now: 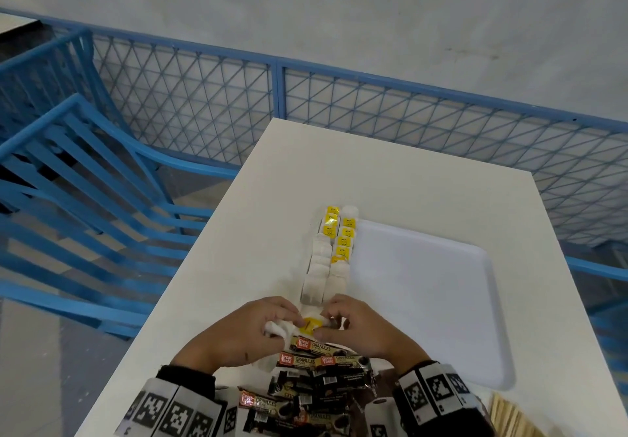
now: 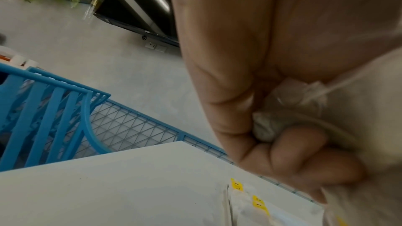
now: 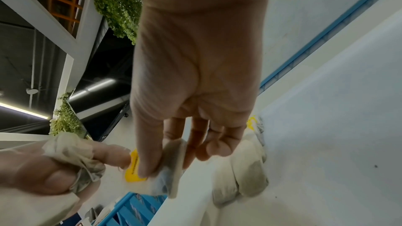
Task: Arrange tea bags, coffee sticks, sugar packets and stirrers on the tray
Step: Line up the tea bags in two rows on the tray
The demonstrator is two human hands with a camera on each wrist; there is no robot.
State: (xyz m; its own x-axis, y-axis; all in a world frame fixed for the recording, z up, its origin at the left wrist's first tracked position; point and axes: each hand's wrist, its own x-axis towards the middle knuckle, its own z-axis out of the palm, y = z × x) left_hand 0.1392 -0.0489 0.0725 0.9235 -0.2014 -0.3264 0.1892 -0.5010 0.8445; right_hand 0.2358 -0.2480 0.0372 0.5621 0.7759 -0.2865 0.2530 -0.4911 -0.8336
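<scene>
Two rows of white tea bags [image 1: 326, 260] with yellow tags lie on the white table, along the left edge of the white tray [image 1: 424, 300]. At the rows' near end my left hand [image 1: 258, 328] grips a bunch of crumpled tea bags [image 2: 267, 126]. My right hand [image 1: 353, 328] pinches one tea bag [image 3: 174, 164] between thumb and fingers; its yellow tag [image 1: 311, 324] shows between both hands. A pile of dark coffee sticks [image 1: 316, 385] lies under my wrists. Wooden stirrers [image 1: 509, 416] lie at the bottom right.
The table [image 1: 407, 171] ends at the left, with blue metal chairs [image 1: 85, 181] beside it. A blue mesh fence [image 1: 407, 107] runs behind the far edge. The tray holds nothing that I can see.
</scene>
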